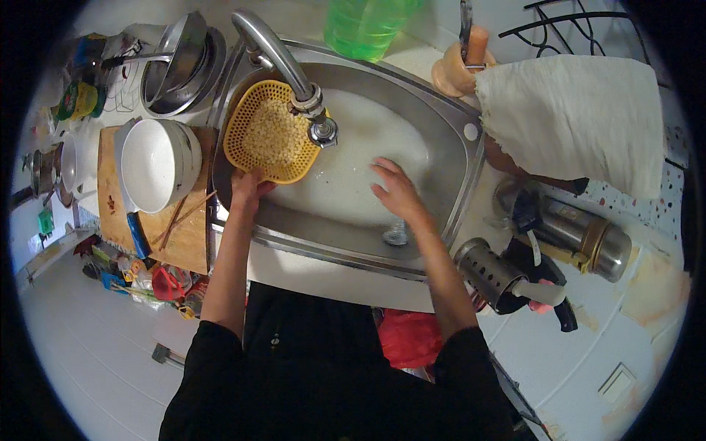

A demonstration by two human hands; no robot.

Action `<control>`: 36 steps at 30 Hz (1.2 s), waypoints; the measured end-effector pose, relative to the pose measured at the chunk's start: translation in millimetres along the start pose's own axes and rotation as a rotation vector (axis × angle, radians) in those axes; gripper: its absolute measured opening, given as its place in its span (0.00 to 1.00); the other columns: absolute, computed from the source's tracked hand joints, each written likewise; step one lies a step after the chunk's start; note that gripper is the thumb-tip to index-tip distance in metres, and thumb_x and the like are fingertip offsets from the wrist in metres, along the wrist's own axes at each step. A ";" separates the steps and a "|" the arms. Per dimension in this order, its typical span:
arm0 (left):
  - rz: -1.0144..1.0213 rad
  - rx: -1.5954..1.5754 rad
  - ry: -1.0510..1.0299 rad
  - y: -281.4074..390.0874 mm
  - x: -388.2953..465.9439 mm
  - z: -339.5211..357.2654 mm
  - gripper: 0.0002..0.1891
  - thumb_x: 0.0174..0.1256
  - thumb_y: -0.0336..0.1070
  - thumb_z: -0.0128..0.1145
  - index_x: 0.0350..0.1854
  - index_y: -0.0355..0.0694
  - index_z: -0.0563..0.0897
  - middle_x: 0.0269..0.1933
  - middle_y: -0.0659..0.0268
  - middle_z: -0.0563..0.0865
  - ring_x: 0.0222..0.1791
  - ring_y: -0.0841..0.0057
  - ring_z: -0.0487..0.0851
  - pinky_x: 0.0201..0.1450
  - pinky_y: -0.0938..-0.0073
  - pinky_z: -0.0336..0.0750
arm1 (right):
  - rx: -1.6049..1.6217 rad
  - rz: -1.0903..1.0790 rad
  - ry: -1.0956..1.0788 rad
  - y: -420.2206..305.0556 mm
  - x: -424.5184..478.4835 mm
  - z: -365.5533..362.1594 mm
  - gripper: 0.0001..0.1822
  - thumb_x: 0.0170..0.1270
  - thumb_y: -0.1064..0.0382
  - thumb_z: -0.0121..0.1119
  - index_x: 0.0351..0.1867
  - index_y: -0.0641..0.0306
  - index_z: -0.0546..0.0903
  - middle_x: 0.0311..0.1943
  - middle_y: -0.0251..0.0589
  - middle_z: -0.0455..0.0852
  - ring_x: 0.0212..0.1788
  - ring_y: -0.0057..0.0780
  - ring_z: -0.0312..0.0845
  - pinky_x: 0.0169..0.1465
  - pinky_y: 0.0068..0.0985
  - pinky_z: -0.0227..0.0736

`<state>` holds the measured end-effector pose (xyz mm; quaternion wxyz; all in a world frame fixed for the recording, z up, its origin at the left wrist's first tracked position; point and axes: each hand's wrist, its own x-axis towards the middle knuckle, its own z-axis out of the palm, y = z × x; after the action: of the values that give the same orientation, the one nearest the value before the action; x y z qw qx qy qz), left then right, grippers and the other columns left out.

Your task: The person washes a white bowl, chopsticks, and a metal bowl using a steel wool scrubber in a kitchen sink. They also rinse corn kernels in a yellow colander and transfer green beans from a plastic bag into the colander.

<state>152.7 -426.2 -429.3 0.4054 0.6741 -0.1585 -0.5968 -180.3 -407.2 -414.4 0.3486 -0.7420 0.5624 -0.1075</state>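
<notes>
A yellow plastic colander (238,149) with many pale kernels or beans (273,132) in it is at the left side of a steel sink (447,165). My left hand (248,190) grips the colander's near rim, the thumb side towards the sink's middle. Cloudy whitish water (353,187) stands in the sink. Over it hovers my right hand (394,190), fingers apart and holding nothing; whether the fingertips touch the water I cannot tell. The metal faucet (276,52) arches over the colander, its spout end (322,132) beside the kernels. A round, ribbed steel item (395,234) lies under my right wrist.
Left of the sink, stacked white bowls (149,165), a knife with a blue handle (138,236) and chopsticks (176,223) lie on a wooden cutting board (190,248). Metal pans (185,66) stand behind. On the right are a white cloth (573,116), a steel thermos (573,223) and a perforated utensil holder (488,273).
</notes>
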 end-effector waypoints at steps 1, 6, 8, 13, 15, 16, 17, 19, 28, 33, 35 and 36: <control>-0.025 0.005 0.007 0.6 3.1 2.1 0.18 0.59 0.31 0.52 0.53 0.37 0.70 0.44 0.59 0.81 0.38 0.65 0.84 0.30 0.69 0.84 | 0.038 0.032 -0.016 2.9 19.5 25.6 0.23 0.57 0.63 0.56 0.55 0.66 0.73 0.59 0.48 0.70 0.63 0.43 0.62 0.63 0.33 0.62; -0.154 -0.095 0.023 -8.4 6.0 6.5 0.17 0.58 0.29 0.53 0.50 0.33 0.69 0.43 0.56 0.80 0.38 0.64 0.84 0.30 0.68 0.85 | -0.168 0.162 -0.021 18.8 72.3 121.6 0.18 0.57 0.61 0.58 0.47 0.66 0.77 0.50 0.49 0.76 0.55 0.48 0.70 0.60 0.36 0.65; -0.126 -0.149 0.027 -18.2 6.3 5.2 0.16 0.58 0.28 0.53 0.49 0.32 0.70 0.42 0.56 0.80 0.37 0.64 0.84 0.30 0.68 0.85 | -0.284 0.173 -0.156 16.0 86.8 133.2 0.16 0.57 0.59 0.58 0.44 0.66 0.79 0.47 0.48 0.79 0.52 0.48 0.72 0.58 0.36 0.68; -0.090 -0.194 0.027 -16.4 -0.6 8.0 0.14 0.58 0.28 0.53 0.47 0.32 0.72 0.41 0.56 0.81 0.37 0.65 0.84 0.30 0.68 0.84 | -0.130 0.411 -0.053 19.8 106.4 172.5 0.15 0.57 0.52 0.57 0.38 0.60 0.82 0.43 0.49 0.82 0.49 0.46 0.76 0.54 0.37 0.71; -0.077 -0.202 0.041 -13.2 -9.0 10.8 0.11 0.58 0.30 0.54 0.43 0.33 0.75 0.39 0.58 0.81 0.36 0.66 0.83 0.32 0.67 0.83 | -0.074 0.459 -0.089 14.5 110.0 173.8 0.16 0.57 0.50 0.55 0.36 0.59 0.83 0.41 0.49 0.83 0.48 0.44 0.78 0.52 0.36 0.72; -0.083 -0.190 0.041 -12.7 -8.9 7.6 0.12 0.58 0.29 0.54 0.44 0.33 0.74 0.40 0.57 0.81 0.36 0.66 0.84 0.31 0.68 0.84 | -0.081 0.458 -0.085 13.6 111.1 172.7 0.17 0.58 0.49 0.54 0.35 0.59 0.83 0.40 0.48 0.84 0.47 0.44 0.78 0.52 0.36 0.72; -0.089 -0.182 0.033 -11.8 -7.0 7.9 0.13 0.58 0.29 0.53 0.46 0.32 0.73 0.41 0.57 0.81 0.36 0.66 0.84 0.31 0.69 0.84 | -0.093 0.459 -0.077 13.8 111.2 166.2 0.17 0.58 0.48 0.53 0.34 0.59 0.84 0.39 0.48 0.84 0.46 0.44 0.79 0.51 0.36 0.73; -0.091 -0.173 0.028 -8.7 -7.5 9.9 0.14 0.58 0.28 0.52 0.47 0.32 0.72 0.42 0.56 0.81 0.36 0.67 0.84 0.31 0.70 0.85 | -0.105 0.386 -0.138 35.5 112.7 174.4 0.19 0.59 0.46 0.50 0.35 0.59 0.83 0.38 0.48 0.84 0.44 0.45 0.79 0.50 0.37 0.73; -0.105 -0.207 0.052 -5.9 -10.2 11.3 0.14 0.58 0.27 0.51 0.47 0.31 0.72 0.43 0.56 0.80 0.36 0.66 0.84 0.30 0.71 0.84 | 0.142 0.475 0.004 58.5 123.9 171.1 0.15 0.49 0.58 0.65 0.32 0.68 0.78 0.33 0.56 0.82 0.40 0.49 0.79 0.43 0.37 0.74; -0.084 -0.209 0.053 -9.2 -8.4 10.3 0.14 0.57 0.28 0.54 0.45 0.32 0.72 0.39 0.56 0.81 0.34 0.64 0.84 0.31 0.69 0.84 | 0.243 0.553 0.179 78.0 117.1 175.5 0.12 0.53 0.60 0.60 0.27 0.70 0.78 0.31 0.57 0.82 0.37 0.52 0.78 0.41 0.39 0.72; -0.080 -0.231 0.060 -9.2 -9.7 11.2 0.13 0.57 0.27 0.53 0.45 0.32 0.72 0.40 0.56 0.81 0.34 0.64 0.84 0.31 0.69 0.84 | 0.267 0.486 0.228 72.0 110.9 167.7 0.11 0.53 0.61 0.58 0.27 0.70 0.78 0.29 0.56 0.82 0.36 0.52 0.79 0.40 0.39 0.72; -0.075 -0.244 0.063 -8.3 -9.1 11.6 0.13 0.57 0.27 0.53 0.45 0.32 0.72 0.40 0.56 0.81 0.34 0.64 0.84 0.30 0.69 0.84 | 0.271 0.418 0.273 61.1 106.0 159.9 0.10 0.53 0.62 0.57 0.27 0.69 0.78 0.28 0.55 0.82 0.35 0.52 0.79 0.40 0.39 0.72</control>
<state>137.5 -418.9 -428.8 0.4665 0.6437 -0.0469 -0.6048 -102.0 -447.9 -595.3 0.3804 -0.5353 0.7254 -0.2064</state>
